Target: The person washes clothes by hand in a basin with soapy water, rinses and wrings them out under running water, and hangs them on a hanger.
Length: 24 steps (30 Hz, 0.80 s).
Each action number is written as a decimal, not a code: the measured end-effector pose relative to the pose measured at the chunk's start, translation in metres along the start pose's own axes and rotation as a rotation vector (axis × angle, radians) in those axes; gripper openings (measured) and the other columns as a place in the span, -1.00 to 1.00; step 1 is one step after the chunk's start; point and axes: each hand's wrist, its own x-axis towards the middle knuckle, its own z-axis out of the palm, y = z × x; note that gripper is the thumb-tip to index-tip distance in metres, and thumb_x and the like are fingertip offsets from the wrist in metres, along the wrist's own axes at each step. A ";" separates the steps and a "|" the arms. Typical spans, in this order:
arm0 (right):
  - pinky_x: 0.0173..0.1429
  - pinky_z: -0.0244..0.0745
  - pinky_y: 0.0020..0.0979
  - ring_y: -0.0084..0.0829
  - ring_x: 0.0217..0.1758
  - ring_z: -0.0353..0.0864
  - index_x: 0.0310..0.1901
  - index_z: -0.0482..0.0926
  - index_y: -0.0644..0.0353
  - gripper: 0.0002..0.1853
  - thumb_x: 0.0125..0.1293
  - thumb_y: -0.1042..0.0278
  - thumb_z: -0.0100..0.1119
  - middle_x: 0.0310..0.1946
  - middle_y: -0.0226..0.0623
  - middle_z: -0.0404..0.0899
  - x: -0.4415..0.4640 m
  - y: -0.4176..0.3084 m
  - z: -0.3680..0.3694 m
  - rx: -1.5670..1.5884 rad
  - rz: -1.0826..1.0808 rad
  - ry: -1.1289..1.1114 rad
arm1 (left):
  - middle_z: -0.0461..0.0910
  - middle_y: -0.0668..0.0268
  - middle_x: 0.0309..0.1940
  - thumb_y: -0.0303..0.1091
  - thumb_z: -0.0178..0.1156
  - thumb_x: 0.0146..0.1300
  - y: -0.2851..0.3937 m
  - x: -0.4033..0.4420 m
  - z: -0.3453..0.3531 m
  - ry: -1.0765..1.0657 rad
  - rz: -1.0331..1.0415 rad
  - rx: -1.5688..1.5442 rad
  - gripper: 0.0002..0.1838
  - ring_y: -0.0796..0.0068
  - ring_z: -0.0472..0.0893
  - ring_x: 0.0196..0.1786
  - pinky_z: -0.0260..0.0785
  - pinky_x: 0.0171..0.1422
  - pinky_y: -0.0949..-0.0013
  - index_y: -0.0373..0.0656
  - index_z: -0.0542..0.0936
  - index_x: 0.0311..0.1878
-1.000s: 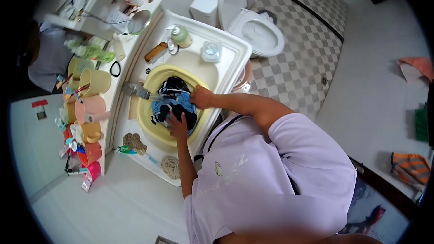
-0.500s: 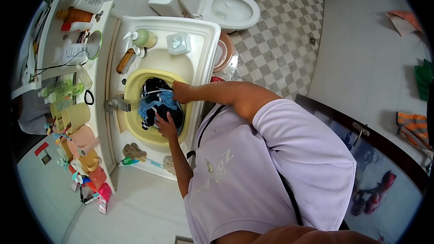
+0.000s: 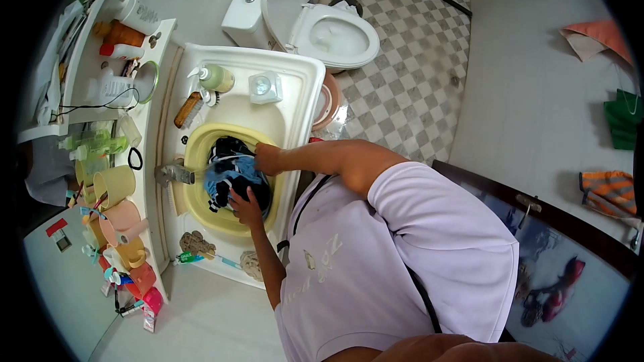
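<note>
A yellow plastic basin stands in the white sink, holding a wet bundle of black and light blue clothes. The metal faucet reaches over its rim, and a stream of water seems to fall on the cloth. At the basin's near side, my right hand is closed on part of the clothes; its fingertips are partly hidden. My left hand lies against the black cloth with thumb and fingers spread.
Around the sink are a green pump bottle, a scrubbing brush, a clear square container and a toothpaste tube. Cups and bottles crowd the shelf behind the faucet. A toilet stands beside the sink.
The whole scene sits slightly lower in the view, as the camera has tilted. Both hands keep nearly the same places on the clothes.
</note>
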 end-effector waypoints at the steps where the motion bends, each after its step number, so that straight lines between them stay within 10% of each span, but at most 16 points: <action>1: 0.03 0.22 -0.31 -0.42 -0.08 0.56 -0.14 0.63 -0.21 -0.75 0.18 0.13 0.01 -0.26 -0.49 0.64 0.001 0.000 0.002 0.003 -0.002 0.002 | 0.22 0.07 0.32 0.37 -0.16 0.24 0.001 0.000 0.000 0.011 -0.011 0.033 -0.27 -0.28 0.45 0.05 0.41 -0.07 -0.17 0.26 0.13 0.40; 24: 0.03 0.21 -0.31 -0.36 -0.05 0.48 -0.17 0.62 -0.18 -0.72 0.07 0.04 0.10 -0.23 -0.38 0.52 -0.003 0.002 -0.004 0.004 -0.026 0.055 | 0.33 0.16 0.24 0.35 -0.06 0.20 0.005 -0.007 0.010 0.305 0.036 0.203 -0.27 -0.09 0.51 -0.10 0.45 -0.26 -0.01 0.22 0.22 0.36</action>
